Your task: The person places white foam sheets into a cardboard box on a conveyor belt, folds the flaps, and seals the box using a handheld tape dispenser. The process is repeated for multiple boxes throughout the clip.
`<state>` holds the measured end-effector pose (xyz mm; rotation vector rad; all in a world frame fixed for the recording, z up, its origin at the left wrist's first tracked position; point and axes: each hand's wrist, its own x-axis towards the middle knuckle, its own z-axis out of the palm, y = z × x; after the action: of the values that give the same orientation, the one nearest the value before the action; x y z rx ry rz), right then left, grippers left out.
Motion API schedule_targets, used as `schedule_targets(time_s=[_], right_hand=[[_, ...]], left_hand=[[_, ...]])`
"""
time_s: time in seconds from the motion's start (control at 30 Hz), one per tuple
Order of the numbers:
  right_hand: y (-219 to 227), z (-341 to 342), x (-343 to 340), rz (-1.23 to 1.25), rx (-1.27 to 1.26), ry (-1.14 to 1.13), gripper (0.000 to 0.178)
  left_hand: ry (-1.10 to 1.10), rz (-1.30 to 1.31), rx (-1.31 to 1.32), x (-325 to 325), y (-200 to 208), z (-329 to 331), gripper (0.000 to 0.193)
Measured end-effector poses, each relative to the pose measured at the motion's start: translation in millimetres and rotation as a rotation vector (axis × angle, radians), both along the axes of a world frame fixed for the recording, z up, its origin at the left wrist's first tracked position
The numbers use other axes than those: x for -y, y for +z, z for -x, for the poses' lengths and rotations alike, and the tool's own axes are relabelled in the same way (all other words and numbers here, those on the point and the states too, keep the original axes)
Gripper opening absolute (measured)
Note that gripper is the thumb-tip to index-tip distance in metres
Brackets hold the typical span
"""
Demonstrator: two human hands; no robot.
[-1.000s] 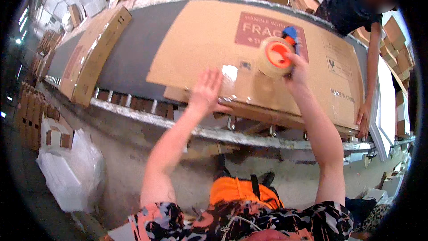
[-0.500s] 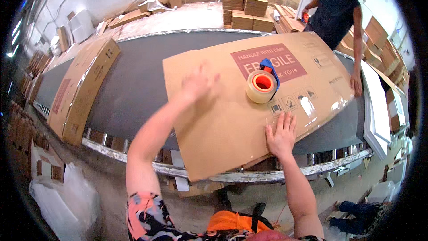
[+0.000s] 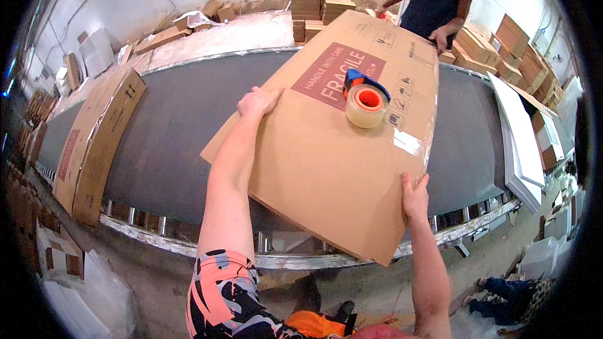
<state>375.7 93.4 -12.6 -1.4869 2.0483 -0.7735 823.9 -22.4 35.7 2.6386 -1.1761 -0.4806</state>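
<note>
**Long carton (image 3: 314,166) lay aslant over the grey belt (image 3: 169,144)**

Its long axis ran away from us and slightly rightward, toward a co-worker's hand (image 3: 443,34) at the far right corner. We had it between our arms: our left hand (image 3: 257,102) rested partway up the left side, while our right hand (image 3: 414,199) met the right edge, closer to the near end. Neither was clenched; we couldn't tell whether hidden fingers gripped underneath. A tape dispenser (image 3: 366,113) sat on top.
</note>
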Motion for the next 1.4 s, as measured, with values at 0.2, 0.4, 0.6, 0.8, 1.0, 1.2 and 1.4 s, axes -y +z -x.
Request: schedule_targets(time_s=[0.2, 0.4, 0.6, 0.8, 1.0, 1.2, 1.4], right_hand=[[-7.4, 29.4, 14.3, -0.031, -0.017, -0.008, 0.091], [-12.6, 57.4, 13.5, 0.077, -0.16, 0.009, 0.084], [-9.6, 93.2, 13.1, 0.064, -0.172, 0.127, 0.082], [-9.3, 137.4, -10.4, 0.065, -0.147, 0.219, 0.077], [0.2, 182.0, -57.3, 0.003, -0.027, 0.321, 0.071], [12.0, 222.2, -83.4, 0.281, -0.312, 0.467, 0.075], [67.7, 191.6, -111.4, 0.292, -0.451, 1.183, 0.088]], left_hand=[[0.064, 0.059, 0.046, -30.6, -2.7, 18.1, 0.106], [0.108, 0.069, 0.042, -68.3, -2.9, 43.3, 0.104], [0.225, 0.072, 0.075, -122.3, -4.0, 75.1, 0.101], [0.343, 0.038, 0.101, -187.0, -6.6, 122.2, 0.101], [0.365, 0.043, 0.113, -283.4, -12.1, 175.0, 0.095], [0.261, 0.149, 0.2, -321.1, -16.0, 231.5, 0.093], [-0.809, 0.018, 0.159, -363.1, 21.1, 299.2, 0.104]])
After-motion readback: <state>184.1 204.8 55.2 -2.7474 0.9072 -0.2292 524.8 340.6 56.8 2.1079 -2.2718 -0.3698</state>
